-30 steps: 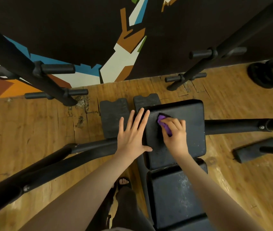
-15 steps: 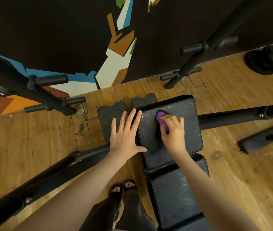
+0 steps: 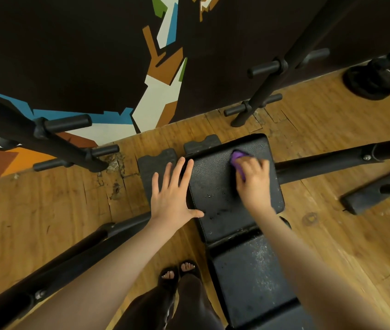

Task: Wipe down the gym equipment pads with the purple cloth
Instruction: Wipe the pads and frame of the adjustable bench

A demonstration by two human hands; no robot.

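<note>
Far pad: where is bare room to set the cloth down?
Free: the pad strip between the left hand and right hand, and its near edge. Crowded: the far right corner, under the cloth.

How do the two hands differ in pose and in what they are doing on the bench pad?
The left hand lies flat with its fingers straight and spread at the left edge of the far pad, holding nothing; the right hand has curled fingers gripping the purple cloth. The left hand looks sharp, while the right hand is motion-blurred. The left hand sits at the pad's left side, the right near its far right corner. Both touch the same pad.
</note>
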